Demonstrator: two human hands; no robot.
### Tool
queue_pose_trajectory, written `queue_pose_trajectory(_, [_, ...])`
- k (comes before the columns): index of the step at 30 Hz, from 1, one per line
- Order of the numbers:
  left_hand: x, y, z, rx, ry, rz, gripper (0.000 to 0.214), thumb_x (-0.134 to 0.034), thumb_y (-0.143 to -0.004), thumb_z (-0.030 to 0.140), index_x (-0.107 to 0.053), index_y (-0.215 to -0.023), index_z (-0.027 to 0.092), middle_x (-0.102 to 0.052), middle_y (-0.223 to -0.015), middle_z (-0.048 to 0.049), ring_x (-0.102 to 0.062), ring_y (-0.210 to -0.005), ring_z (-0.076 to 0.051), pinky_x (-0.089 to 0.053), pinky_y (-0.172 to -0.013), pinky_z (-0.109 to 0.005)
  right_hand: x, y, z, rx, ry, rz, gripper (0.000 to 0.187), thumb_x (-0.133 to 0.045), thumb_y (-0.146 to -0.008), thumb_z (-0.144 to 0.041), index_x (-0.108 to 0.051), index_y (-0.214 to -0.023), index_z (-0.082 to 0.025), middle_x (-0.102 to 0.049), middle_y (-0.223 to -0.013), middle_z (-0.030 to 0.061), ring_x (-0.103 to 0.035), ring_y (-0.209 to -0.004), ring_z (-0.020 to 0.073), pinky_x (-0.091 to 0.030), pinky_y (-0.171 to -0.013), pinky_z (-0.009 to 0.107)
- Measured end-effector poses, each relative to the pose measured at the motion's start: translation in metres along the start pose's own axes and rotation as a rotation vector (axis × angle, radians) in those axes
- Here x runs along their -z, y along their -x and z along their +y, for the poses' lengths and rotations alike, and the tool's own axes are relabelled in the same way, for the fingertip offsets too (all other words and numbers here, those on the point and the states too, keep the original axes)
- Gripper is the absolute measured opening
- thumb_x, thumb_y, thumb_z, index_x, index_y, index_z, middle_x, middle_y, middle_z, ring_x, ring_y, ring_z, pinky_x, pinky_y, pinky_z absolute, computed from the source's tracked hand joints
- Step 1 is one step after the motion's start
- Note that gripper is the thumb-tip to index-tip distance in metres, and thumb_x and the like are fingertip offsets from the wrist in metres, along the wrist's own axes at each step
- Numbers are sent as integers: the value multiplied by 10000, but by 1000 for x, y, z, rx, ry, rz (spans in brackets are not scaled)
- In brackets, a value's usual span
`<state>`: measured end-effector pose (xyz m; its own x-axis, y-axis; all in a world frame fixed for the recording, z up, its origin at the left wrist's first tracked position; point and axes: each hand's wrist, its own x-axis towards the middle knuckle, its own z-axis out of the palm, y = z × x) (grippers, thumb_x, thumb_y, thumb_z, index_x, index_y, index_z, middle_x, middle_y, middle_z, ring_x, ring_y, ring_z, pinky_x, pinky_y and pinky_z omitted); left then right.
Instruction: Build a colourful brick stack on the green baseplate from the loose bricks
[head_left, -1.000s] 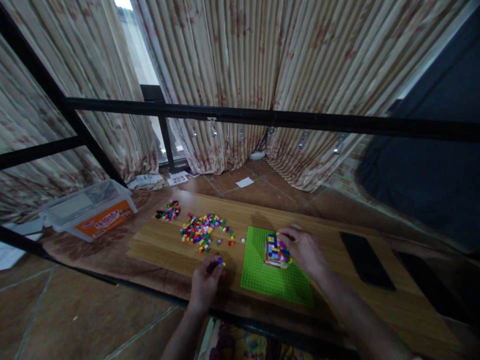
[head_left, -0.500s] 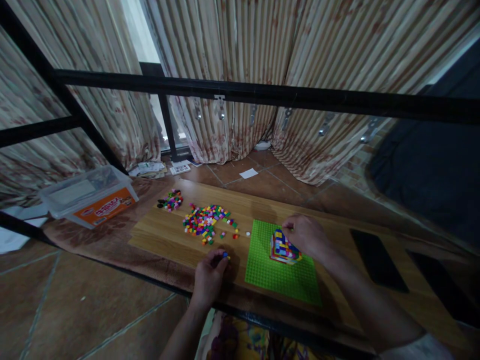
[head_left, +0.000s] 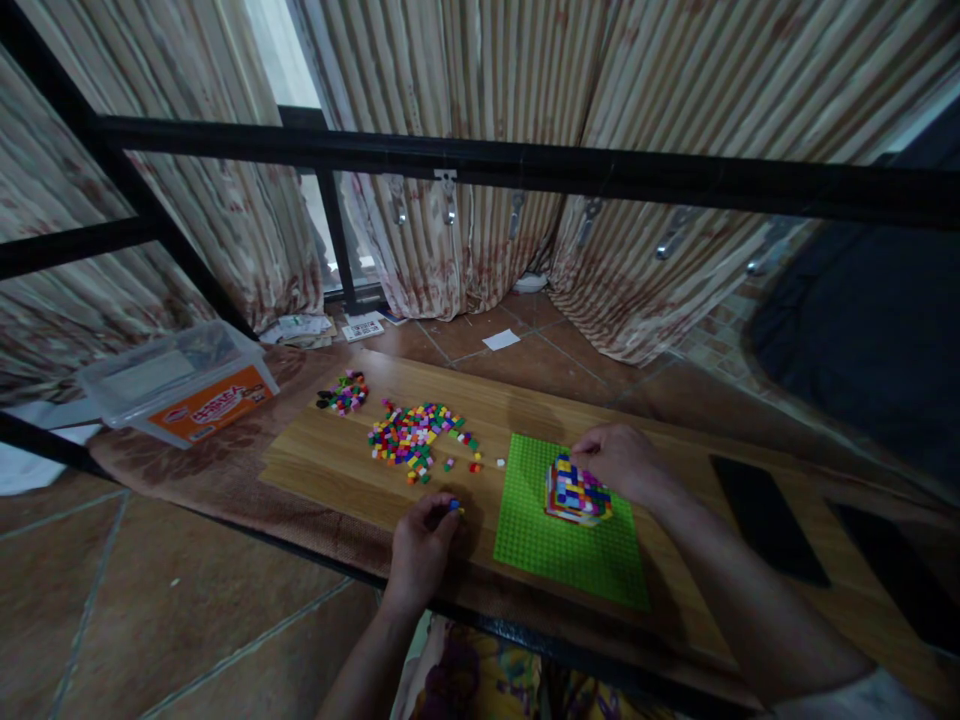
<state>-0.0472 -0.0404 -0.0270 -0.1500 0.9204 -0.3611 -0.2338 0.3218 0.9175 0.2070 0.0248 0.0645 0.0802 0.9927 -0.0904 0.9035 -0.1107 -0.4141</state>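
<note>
A small house-like block of many-coloured toy bricks [head_left: 576, 490] stands on the green baseplate [head_left: 529, 545]. At the top back edge of this block is my right hand [head_left: 619, 462], its thumb and fingers pinched together; whatever lies between the tips is hidden. My left hand [head_left: 421, 540] rests low over the board, left of the baseplate. Between its thumb and forefinger it pinches small toy bricks [head_left: 455, 505], blue and yellow. A single white brick [head_left: 501, 463] lies just beside the baseplate's left edge.
Loose bricks form a large pile [head_left: 412, 435] and a smaller pile [head_left: 346, 392] on the wooden board [head_left: 322, 460]. A clear plastic box [head_left: 180, 380] with an orange label stands at left. Two dark panels [head_left: 769, 518] lie at right. A black metal rail [head_left: 480, 160] crosses beyond the board.
My right hand has come down slightly against the top back of the brick block. My left hand keeps its pinch in nearly the same place. The view has tilted slightly.
</note>
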Motion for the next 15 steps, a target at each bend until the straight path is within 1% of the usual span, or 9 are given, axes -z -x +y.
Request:
queue_pose_trajectory(8, [1, -1, -3, -35, -14, 4, 323, -780, -565, 332, -683, -822, 161, -710, -770, -26, -648, -651, -158, -517, -601, -244, -1, -8, 3, -28, -60, -62, 130, -621, -611, -141, -740, -597, -190, -700, -578, 22, -627, -545, 145, -409, -512, 220])
queue_pose_trajectory(12, [1, 0, -2, -26, -5, 0, 299, -778, -561, 316, -685, -801, 164, -695, -738, -12, -637, -652, -152, -508, -607, -239, -3, -12, 4, -37, -76, -56, 122, -620, -578, -134, -717, -542, -200, -678, -528, 13, -604, -496, 129, -391, -472, 203])
queue_pose_trajectory(15, [-1, 3, 1, -33, 30, -12, 291, -787, -553, 303, -683, -781, 155, -679, -717, 1, -624, -659, -137, -496, -624, -227, -3, -14, 2, -16, -90, -40, 134, -621, -549, -115, -691, -485, -209, -653, -477, 1, -572, -444, 115, -364, -439, 196])
